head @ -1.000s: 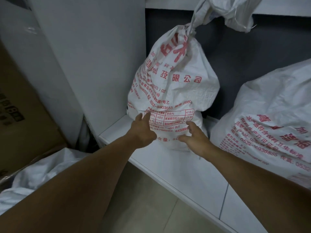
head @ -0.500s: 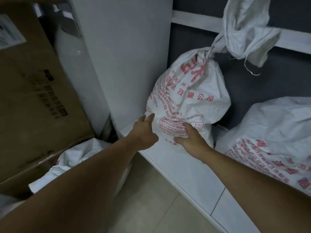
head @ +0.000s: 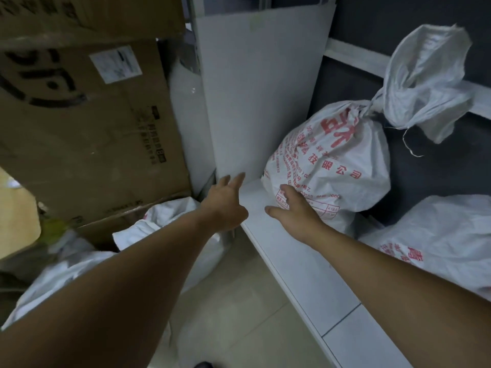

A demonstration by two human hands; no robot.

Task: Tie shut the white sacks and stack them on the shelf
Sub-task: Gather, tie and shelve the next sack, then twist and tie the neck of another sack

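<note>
We note the left hand (head: 225, 205) now off the white woven red-printed sack (head: 332, 166), fingers spread and empty; the right hand (head: 295, 211) still rests spread fingers on its lower front. The sack stands knotted on the white shelf board (head: 305, 266); a second white sack (head: 438, 235) lies to its right, a brown cardboard box (head: 93, 134) at left

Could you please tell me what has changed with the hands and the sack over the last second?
The left hand has drawn away leftward off the tied sack and hangs open by the shelf corner. The right hand stays open against the sack's lower front. The sack still stands tied on the shelf, the second sack beside it.
</note>
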